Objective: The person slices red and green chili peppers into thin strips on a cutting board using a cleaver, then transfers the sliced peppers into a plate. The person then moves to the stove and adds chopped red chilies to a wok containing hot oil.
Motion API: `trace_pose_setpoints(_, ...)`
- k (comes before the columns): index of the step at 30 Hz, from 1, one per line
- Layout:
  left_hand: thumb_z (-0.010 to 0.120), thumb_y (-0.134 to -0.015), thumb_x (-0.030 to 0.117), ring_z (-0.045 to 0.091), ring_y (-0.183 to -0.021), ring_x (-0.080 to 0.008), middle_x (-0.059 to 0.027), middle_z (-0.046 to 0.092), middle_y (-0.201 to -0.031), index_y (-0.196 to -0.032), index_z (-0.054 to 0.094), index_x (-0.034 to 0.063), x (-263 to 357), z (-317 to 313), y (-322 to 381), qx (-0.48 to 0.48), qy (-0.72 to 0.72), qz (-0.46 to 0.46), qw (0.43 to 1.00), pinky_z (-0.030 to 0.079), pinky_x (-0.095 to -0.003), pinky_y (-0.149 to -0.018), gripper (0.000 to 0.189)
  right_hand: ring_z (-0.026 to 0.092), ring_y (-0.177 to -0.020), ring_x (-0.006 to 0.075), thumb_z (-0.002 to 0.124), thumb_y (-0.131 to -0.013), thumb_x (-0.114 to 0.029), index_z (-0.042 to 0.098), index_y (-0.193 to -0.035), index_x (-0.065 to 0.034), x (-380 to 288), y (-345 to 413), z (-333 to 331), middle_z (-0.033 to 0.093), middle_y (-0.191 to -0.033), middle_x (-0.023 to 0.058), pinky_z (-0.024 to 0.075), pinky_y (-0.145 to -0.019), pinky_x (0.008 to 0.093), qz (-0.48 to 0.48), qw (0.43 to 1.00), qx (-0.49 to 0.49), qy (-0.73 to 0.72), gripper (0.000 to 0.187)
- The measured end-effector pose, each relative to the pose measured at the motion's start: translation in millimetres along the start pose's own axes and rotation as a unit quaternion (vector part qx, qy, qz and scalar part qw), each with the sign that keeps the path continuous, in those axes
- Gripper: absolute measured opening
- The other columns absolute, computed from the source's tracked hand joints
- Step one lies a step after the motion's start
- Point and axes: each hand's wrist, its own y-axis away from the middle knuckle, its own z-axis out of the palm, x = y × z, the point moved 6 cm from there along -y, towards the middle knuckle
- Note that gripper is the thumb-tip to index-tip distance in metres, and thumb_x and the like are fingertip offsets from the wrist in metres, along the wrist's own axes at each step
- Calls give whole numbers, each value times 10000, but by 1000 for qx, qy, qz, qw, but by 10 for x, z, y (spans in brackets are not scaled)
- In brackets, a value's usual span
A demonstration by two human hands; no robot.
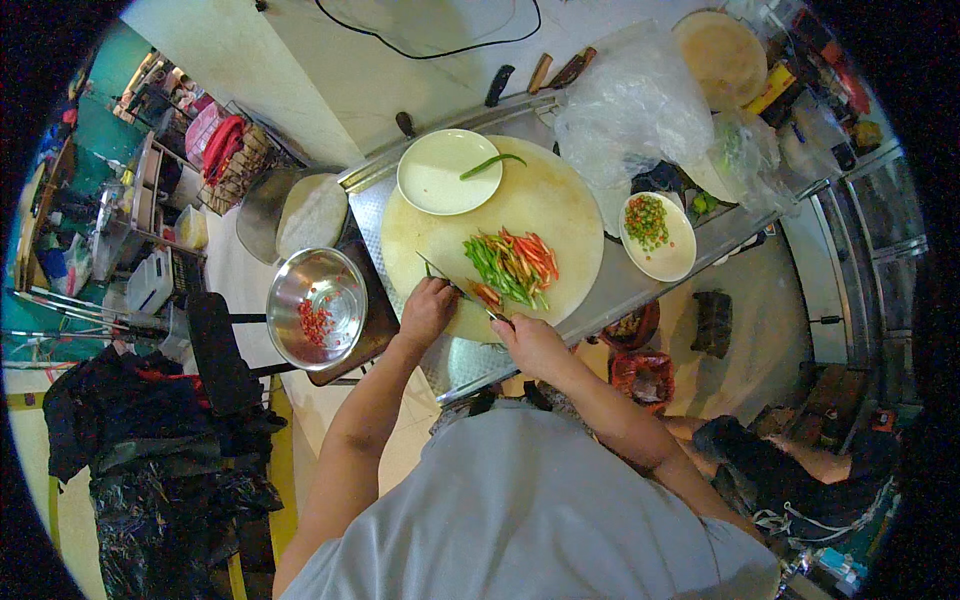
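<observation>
A kitchen knife (465,291) is gripped by its handle in my right hand (531,343), its blade pointing up and left over the round cutting board (577,217). My left hand (430,307) presses on a green chili pepper (428,268) beside the blade; most of the pepper is hidden under the fingers. Right of the blade lie cut green peppers (499,270) and cut red peppers (534,255), with a few reddish pieces (486,292) against the knife. A white plate (439,176) on the board's upper left bears one whole green chili (491,166).
A steel bowl (350,300) with chopped red pieces (316,322) stands left. At right are an oval plate (679,255) with chopped green and red chili (646,223) and clear plastic bags (637,105). Several knife handles (538,73) stick up behind the board. Another person's leg (810,457) shows lower right.
</observation>
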Motion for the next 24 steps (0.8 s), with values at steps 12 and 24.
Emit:
trace_pose_setpoints(12,717,-815,110,619,-926,-314,-90,628,-940,-949,680,89,-6,-31,0,29,24,9,999,548,-410,-820,141,667,-849,474,501,-1064,-417,671,-944,49,-1,-301,136,680,-900,304,515,-766,530,-46,998,22,-24,510)
trace_pose_setpoints(24,733,-803,126,622,-935,-321,-94,629,-947,-915,661,84,-117,83,22,-19,30,-57,998,553,-416,-813,140,666,-784,427,480,-1069,-442,645,-907,25,69,-534,342,679,-805,233,516,-745,497,-57,989,89,-106,521)
